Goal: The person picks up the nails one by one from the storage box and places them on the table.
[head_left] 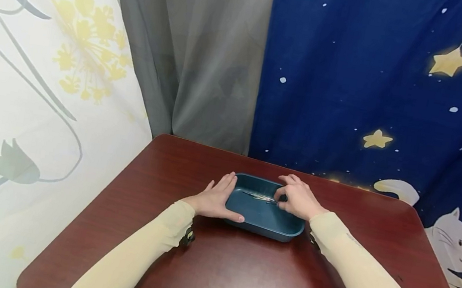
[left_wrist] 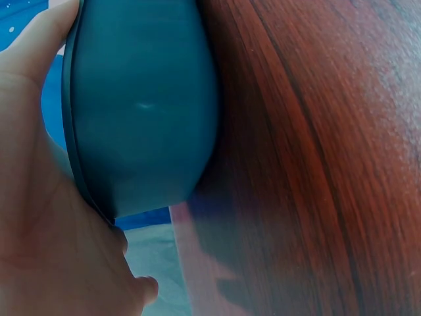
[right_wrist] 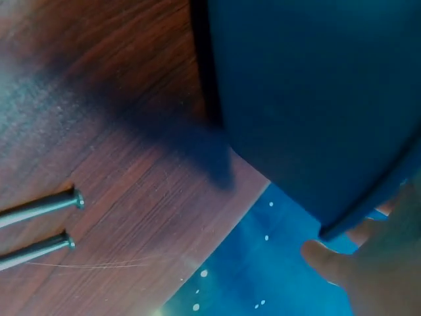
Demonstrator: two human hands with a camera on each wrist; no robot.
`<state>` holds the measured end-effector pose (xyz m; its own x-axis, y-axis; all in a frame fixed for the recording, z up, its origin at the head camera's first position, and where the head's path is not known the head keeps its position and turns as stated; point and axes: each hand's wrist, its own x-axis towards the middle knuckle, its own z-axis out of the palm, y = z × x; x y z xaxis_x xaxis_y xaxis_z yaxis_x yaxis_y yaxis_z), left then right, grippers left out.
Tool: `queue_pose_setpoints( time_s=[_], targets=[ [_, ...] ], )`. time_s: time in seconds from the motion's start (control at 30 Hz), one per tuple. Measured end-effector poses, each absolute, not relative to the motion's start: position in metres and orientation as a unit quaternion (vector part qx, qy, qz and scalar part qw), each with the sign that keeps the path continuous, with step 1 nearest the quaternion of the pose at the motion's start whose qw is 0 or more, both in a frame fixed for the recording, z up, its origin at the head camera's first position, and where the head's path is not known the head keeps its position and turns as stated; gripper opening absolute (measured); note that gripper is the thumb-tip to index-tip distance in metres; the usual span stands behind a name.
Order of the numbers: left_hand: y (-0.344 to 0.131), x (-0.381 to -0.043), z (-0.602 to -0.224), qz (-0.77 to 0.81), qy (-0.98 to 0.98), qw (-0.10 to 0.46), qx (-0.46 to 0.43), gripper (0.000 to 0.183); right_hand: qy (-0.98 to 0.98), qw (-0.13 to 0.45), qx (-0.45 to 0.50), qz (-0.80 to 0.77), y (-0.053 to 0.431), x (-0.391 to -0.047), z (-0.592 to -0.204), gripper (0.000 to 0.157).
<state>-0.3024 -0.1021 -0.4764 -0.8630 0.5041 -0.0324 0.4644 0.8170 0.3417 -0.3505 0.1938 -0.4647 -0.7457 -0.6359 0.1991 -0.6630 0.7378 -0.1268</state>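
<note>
One left hand (head_left: 215,201), one right hand (head_left: 299,201) — two in all; one blue tray (head_left: 262,215); one bench (head_left: 237,276); two metal rods (right_wrist: 39,208); one printed cat (head_left: 453,244); thin pieces (head_left: 260,197) — too small to count.

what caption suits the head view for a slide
Left hand on a dark-blue, rounded-rectangular tray; right hand by slim, silvery, metallic-looking rods inside.

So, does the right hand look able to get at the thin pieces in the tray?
Likely yes: the right hand reaches over the rim of the open tray, right by the thin pieces, with nothing seen blocking it. The left hand is at the opposite end.
</note>
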Motion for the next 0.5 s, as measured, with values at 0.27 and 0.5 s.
queue_pose_setpoints(
  time_s=[0.27,0.5],
  targets=[
    [-0.101,-0.305,-0.477,0.161,0.951,0.061,0.255,0.127,-0.928,0.063,0.358,0.074,0.183,-0.362,-0.474,0.014],
    [-0.103,-0.306,-0.480,0.154,0.953,0.059,0.253,0.128,-0.928,0.070,0.357,0.075,0.177,-0.366,-0.481,0.009]
  ],
)
